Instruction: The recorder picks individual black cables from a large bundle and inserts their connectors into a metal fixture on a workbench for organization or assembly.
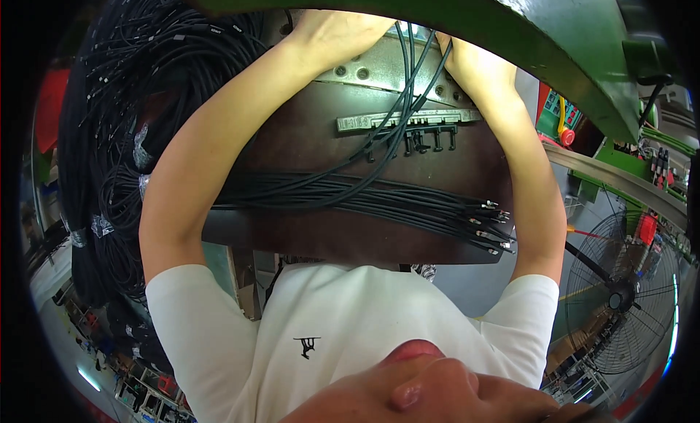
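- Cannot tell the grip: left hand [332, 33] and right hand [467, 59] reaching under green press frame [569, 51], fingers hidden, black cables [408, 80] running up between.
- Brown work plate [306, 139] carrying loose cable bundle [350, 193], metal-tipped ends [492, 222] at its right edge.
- Possible risk: snagging on small metal fixture [408, 120], pulling strands off.

Cable bundle [364, 197] lies on the work board [306, 142], fixture bar [408, 120] behind it.
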A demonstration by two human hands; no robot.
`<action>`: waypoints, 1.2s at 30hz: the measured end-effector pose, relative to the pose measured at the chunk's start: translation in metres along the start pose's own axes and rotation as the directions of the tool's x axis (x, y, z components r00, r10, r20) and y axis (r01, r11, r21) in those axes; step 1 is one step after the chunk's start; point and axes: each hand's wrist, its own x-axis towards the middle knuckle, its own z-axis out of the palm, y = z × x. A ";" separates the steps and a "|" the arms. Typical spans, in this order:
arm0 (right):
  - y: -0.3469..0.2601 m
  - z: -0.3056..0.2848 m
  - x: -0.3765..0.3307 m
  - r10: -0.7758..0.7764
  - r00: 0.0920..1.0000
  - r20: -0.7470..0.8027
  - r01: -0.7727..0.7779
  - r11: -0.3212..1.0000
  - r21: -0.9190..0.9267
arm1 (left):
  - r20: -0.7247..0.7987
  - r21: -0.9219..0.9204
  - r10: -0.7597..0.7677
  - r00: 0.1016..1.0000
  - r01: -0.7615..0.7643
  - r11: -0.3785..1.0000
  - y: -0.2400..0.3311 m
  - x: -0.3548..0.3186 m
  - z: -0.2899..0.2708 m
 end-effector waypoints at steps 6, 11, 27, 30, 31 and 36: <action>0.002 -0.001 -0.002 0.009 1.000 -0.002 -0.009 1.000 0.009 | -0.182 -0.179 -0.071 0.981 0.038 0.983 -0.007 -0.004 0.024; 0.001 -0.001 -0.004 0.015 1.000 0.000 -0.015 0.999 0.037 | -0.213 0.121 0.022 0.977 0.004 0.993 -0.027 -0.013 0.028; 0.007 -0.047 -0.055 0.222 0.975 0.014 -0.202 0.860 0.468 | -0.298 -0.104 -0.092 0.950 0.064 0.993 0.057 -0.075 -0.032; 0.014 -0.130 -0.192 0.384 0.912 -0.144 -0.193 0.713 0.674 | 0.469 -0.721 0.128 0.874 0.295 0.628 0.083 -0.190 -0.076; 0.015 -0.135 -0.235 0.582 0.735 -0.347 -0.235 0.699 0.675 | 0.690 -0.682 0.206 0.694 0.529 0.505 0.094 -0.228 -0.076; -0.048 -0.111 -0.372 0.860 0.361 0.361 -0.904 0.227 0.361 | 0.339 0.006 -0.547 0.766 0.580 0.815 0.108 -0.337 0.034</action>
